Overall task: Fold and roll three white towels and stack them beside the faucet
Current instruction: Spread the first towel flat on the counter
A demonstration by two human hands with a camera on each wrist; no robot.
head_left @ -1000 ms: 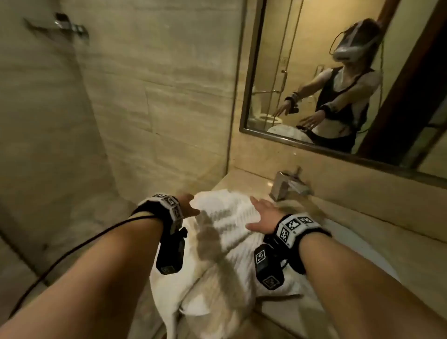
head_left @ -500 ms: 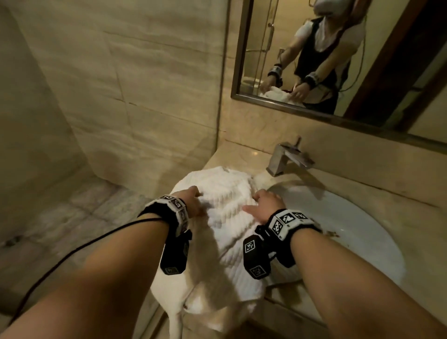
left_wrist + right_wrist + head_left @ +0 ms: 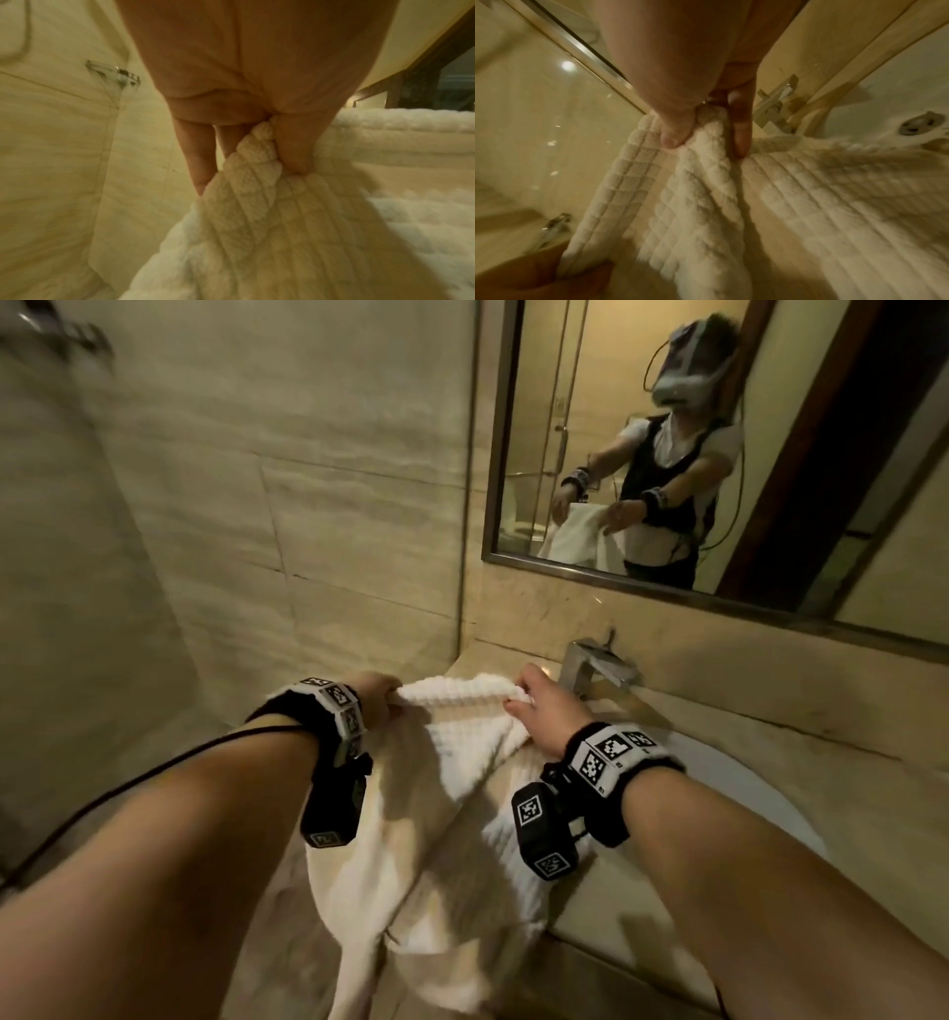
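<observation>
A white waffle-textured towel [image 3: 452, 793] hangs from both my hands over the counter's left end and drapes down past its front edge. My left hand [image 3: 382, 698] pinches the towel's upper left corner [image 3: 259, 142] between thumb and fingers. My right hand [image 3: 521, 693] pinches the upper right corner [image 3: 706, 125], just left of the chrome faucet [image 3: 598, 667]. The top edge is stretched between the two hands. More white towel [image 3: 834, 192] lies on the counter beneath.
The white basin [image 3: 719, 788] sits to the right below the faucet, its drain [image 3: 916, 123] in the right wrist view. A mirror [image 3: 719, 454] hangs above the beige counter [image 3: 770, 706]. A tiled wall [image 3: 308, 505] closes the left side.
Both hands went from pressing flat on the towel to pinching its far corners. The towel's top edge is now lifted and pulled taut between them.
</observation>
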